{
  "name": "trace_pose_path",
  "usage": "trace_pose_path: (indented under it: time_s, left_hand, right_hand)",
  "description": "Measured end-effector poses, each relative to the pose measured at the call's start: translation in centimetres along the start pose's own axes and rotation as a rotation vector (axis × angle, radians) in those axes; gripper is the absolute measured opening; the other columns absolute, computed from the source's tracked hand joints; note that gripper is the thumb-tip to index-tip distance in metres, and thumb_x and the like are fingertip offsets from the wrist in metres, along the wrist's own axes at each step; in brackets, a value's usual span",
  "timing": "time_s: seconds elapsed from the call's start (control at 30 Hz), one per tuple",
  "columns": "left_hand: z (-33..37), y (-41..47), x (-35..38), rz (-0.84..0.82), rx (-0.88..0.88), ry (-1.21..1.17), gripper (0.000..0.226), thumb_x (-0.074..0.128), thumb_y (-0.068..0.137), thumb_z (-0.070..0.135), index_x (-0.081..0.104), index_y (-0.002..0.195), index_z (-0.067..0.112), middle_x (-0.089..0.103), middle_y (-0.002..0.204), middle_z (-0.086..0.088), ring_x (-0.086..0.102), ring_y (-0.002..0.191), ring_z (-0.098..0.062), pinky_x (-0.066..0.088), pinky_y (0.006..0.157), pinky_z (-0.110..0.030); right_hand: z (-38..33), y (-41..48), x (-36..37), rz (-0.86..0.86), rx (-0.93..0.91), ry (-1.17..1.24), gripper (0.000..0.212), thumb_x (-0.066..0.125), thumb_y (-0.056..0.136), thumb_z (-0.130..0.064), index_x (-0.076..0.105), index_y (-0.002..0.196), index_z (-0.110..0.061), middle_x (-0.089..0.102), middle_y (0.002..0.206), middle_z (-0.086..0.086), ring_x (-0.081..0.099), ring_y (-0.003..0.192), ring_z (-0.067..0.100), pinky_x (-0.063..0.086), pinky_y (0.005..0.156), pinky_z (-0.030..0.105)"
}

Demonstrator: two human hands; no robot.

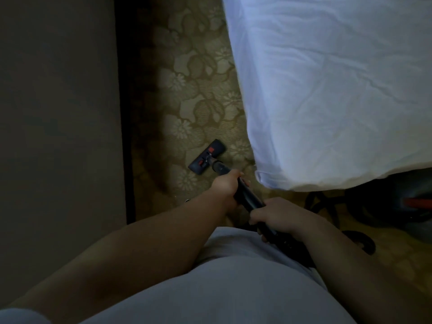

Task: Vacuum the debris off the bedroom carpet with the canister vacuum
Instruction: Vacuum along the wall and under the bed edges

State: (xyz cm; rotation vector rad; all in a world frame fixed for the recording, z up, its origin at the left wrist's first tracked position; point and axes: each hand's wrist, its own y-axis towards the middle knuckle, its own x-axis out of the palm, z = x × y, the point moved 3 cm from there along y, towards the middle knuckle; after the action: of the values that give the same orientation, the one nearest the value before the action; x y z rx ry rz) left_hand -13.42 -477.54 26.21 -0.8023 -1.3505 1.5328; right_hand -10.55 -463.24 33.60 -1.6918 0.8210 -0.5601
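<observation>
Both grip the vacuum tube (248,198): left hand (225,187) farther, right hand (272,215) nearer. Its floor head (207,156) lies on the carpet (198,90), left of the bed (327,90). Sweeping looks underway; next, a push farther along.

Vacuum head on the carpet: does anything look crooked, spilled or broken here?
Nothing looks broken or spilled. The vacuum head sits on the carpet, turned at a slant to the bed edge; left hand and right hand both grip the tube.
</observation>
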Motion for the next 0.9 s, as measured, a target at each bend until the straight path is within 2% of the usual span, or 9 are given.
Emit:
trace_pose_path:
  time_s: [0.1,0.3,0.43,0.6,0.73,0.83,0.9]
  left_hand:
    - [2.1,0.3,-5.1,0.008,0.035,-0.053,0.014,0.059,0.098,0.021,0.061,0.098,0.007,0.064,0.061,-0.008,0.061,0.066,-0.025,0.054,0.079,-0.042]
    - [4.1,0.1,-14.4,0.042,0.015,-0.192,0.012,0.061,0.097,0.018,0.060,0.103,0.008,0.063,0.059,-0.006,0.060,0.064,-0.022,0.056,0.070,-0.038]
    - [3.1,0.1,-18.5,0.076,0.021,-0.281,0.024,0.063,0.095,0.025,0.063,0.113,0.009,0.067,0.072,-0.006,0.064,0.071,-0.023,0.057,0.073,-0.039]
    - [0.9,-0.8,-21.3,0.098,0.016,-0.399,0.026,0.060,0.098,0.026,0.062,0.116,0.008,0.066,0.083,-0.008,0.064,0.074,-0.022,0.056,0.068,-0.038]
    - [-1.0,-1.4,-22.0,0.128,0.021,-0.476,0.025,0.056,0.101,0.025,0.059,0.119,0.008,0.063,0.092,-0.009,0.062,0.080,-0.022,0.056,0.071,-0.038]
    - [-3.0,-1.5,-20.9,0.161,0.040,-0.471,0.028,0.058,0.100,0.028,0.057,0.122,0.011,0.066,0.095,-0.008,0.066,0.081,-0.021,0.057,0.071,-0.038]
    - [-5.1,-1.4,-19.1,0.183,0.048,-0.457,0.031,0.059,0.099,0.029,0.057,0.125,0.011,0.068,0.093,-0.009,0.067,0.082,-0.023,0.059,0.075,-0.039]
  right_hand:
    - [-3.7,1.4,3.8,-0.010,-0.015,-0.014,0.028,0.073,0.084,-0.016,0.066,0.108,-0.003,0.075,0.081,0.019,0.074,0.066,0.031,0.058,0.060,0.035]
    - [-8.8,3.9,10.6,-0.078,-0.024,-0.070,0.034,0.075,0.079,-0.018,0.067,0.110,-0.005,0.074,0.076,0.017,0.072,0.067,0.030,0.056,0.065,0.037]
    - [-10.4,4.9,13.9,-0.130,0.005,-0.204,0.057,0.076,0.056,-0.031,0.069,0.108,-0.008,0.078,0.088,0.020,0.074,0.077,0.033,0.055,0.070,0.041]
    - [-11.4,5.0,15.8,-0.177,0.038,-0.304,0.041,0.074,0.072,-0.015,0.066,0.110,-0.002,0.074,0.080,0.019,0.072,0.069,0.029,0.055,0.064,0.036]
    - [-10.4,5.3,17.2,-0.191,0.042,-0.341,0.024,0.075,0.073,-0.013,0.069,0.094,-0.002,0.072,0.076,0.015,0.070,0.065,0.025,0.055,0.060,0.032]
    - [-7.9,5.1,17.1,-0.196,0.038,-0.380,0.028,0.075,0.068,-0.019,0.070,0.092,-0.005,0.073,0.076,0.013,0.069,0.067,0.026,0.053,0.066,0.036]
    - [-5.3,4.7,16.2,-0.192,0.033,-0.394,0.030,0.074,0.068,-0.019,0.070,0.094,-0.004,0.073,0.075,0.013,0.068,0.067,0.025,0.051,0.064,0.034]
